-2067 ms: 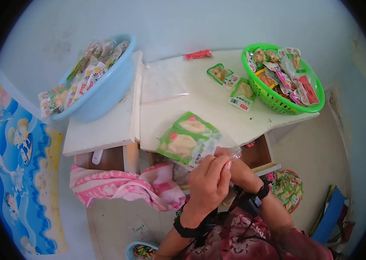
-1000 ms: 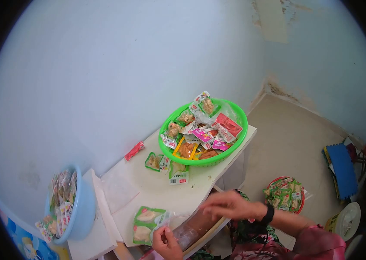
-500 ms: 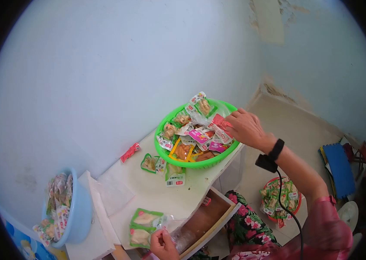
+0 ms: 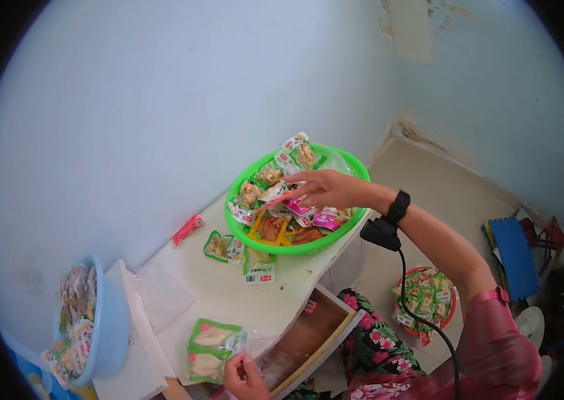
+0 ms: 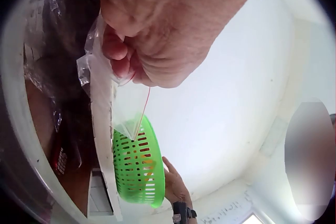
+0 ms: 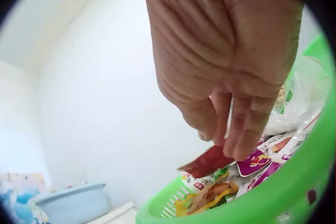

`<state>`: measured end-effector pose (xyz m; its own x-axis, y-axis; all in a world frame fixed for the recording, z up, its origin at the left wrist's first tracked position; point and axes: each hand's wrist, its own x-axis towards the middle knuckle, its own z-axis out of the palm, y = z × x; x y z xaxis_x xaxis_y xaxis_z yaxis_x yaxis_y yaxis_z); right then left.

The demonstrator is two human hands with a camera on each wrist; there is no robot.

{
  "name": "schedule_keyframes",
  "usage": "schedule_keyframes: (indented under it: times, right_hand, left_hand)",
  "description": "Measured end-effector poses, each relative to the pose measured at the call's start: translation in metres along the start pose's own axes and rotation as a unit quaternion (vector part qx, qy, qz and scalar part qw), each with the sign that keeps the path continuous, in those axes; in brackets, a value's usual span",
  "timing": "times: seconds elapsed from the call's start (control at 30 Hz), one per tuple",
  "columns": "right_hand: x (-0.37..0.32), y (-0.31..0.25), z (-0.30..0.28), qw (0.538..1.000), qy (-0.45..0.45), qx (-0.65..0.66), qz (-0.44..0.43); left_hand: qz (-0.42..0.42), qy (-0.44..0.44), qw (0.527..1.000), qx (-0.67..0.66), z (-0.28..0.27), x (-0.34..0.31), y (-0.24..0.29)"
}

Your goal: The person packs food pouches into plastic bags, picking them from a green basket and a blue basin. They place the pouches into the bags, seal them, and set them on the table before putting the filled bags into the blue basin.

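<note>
My left hand [image 4: 245,379] pinches the edge of a clear zip bag [image 5: 130,109] at the table's front. Two green-edged snack packets [image 4: 216,335] with pale contents lie in the bag. Over the green basket [image 4: 282,251] is my right hand [image 4: 327,189], with a red snack packet [image 6: 209,162] held between thumb and fingertips. Below it the basket is full of mixed snack packets, among them a yellow-edged packet [image 4: 270,228] and pink-and-white ones.
A red packet [image 4: 187,229] and two green packets [image 4: 216,247] lie left of the basket. Another clear bag [image 4: 162,297] is flat on the table. A blue basin [image 4: 112,333] of packets stands left. Below are an open drawer [image 4: 305,339] and a red-rimmed basket [image 4: 454,308].
My right hand has left the bag, gone to the basket's right side and moved left over it with the red packet. The left hand keeps hold of the bag. The head view has turned right.
</note>
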<state>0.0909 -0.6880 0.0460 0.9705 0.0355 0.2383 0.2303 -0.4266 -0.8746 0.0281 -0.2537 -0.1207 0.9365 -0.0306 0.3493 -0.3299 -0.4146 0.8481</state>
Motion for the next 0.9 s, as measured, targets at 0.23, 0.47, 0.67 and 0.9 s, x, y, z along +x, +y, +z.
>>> schedule_keyframes:
  times: [0.23,0.47,0.67,0.9]
  right_hand:
    - [0.005,0.008,-0.045,0.991,0.082,-0.098,0.036]
    - [-0.019,0.004,-0.032,0.913,-0.091,-0.390,-0.077]
    - [-0.009,-0.004,0.008,0.887,-0.207,-0.395,-0.116]
    - [-0.022,0.001,-0.019,0.855,-0.092,-0.509,-0.039]
  left_hand:
    - [0.021,0.002,1.000,0.005,-0.003,0.002,0.005]
    - [0.011,-0.002,1.000,-0.009,0.000,0.001,-0.006]
    - [0.004,-0.004,1.000,0.028,-0.003,0.003,-0.004]
    - [-0.020,-0.012,0.999,0.040,-0.006,0.003,0.016]
